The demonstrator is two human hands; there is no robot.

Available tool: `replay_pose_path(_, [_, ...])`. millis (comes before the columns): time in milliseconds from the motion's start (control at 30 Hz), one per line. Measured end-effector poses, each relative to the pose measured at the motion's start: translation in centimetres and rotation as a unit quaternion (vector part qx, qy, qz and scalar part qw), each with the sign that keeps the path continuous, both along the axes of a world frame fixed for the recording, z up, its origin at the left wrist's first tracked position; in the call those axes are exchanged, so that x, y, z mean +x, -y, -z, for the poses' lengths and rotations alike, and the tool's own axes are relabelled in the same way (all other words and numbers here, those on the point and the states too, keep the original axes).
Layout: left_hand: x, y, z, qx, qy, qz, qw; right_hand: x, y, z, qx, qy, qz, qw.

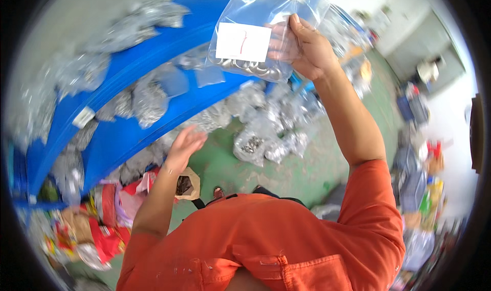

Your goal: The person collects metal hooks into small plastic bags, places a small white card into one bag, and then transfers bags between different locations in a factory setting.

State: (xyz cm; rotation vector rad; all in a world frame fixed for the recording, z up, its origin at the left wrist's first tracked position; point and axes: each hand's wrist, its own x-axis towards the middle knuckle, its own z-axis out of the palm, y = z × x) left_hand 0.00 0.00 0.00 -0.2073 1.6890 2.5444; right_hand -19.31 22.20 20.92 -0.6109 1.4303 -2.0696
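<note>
My right hand (314, 50) is raised at the top and closed on a clear plastic bag (307, 7), thumb in front and fingers behind the film. Against the bag shows a white card (255, 38) with a red handwritten mark. Shiny curved metal pieces (263, 71) lie along the bag's bottom; their exact kind I cannot make out. Lower and to the left, my left hand (185, 147) is held out with its fingers apart and slightly blurred. Nothing is in it, and it hovers near the lower edge of the blue shelving.
Blue shelves (120, 137) curve along the left, loaded with clear bags (150, 101) of parts. More filled bags (250, 145) lie on the green floor (215, 160) ahead. An open brown paper sack (190, 184) stands below my left hand. Red packaging (107, 240) is heaped at lower left.
</note>
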Motion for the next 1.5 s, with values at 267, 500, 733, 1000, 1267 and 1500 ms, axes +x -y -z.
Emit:
replay_pose_path(267, [-19.6, -29.2, -6.3, 0.147, -0.081, 0.294, 0.941, 2.9, -29.2, 5.2, 0.006, 0.079, 0.295, 0.952])
replay_pose_path(500, [-22.3, -51.0, -3.2, 0.098, 0.022, 0.443, 0.891, 5.1, -48.6, 10.1, 0.000, 0.139, 0.482, 0.865])
replay_pose_path(733, [-27.8, -64.3, -0.3, 0.044, 0.066, 0.472, 0.878, 2.6, -62.8, 15.3, -0.017, 0.171, 0.541, 0.823])
replay_pose_path(1000, [-36.8, -76.6, 7.0, -0.019, 0.115, 0.456, 0.882, -3.9, -76.9, 18.3, 0.140, 0.149, 0.573, 0.793])
replay_pose_path(1267, [-49.3, -88.9, 8.7, -0.138, -0.026, 0.562, 0.815, -17.9, -85.2, 19.2, 0.446, 0.065, 0.428, 0.783])
replay_pose_path(1500, [-60.6, -101.2, 8.0, -0.165, -0.145, 0.520, 0.825, -29.7, -96.5, 20.3, 0.517, 0.053, 0.414, 0.748])
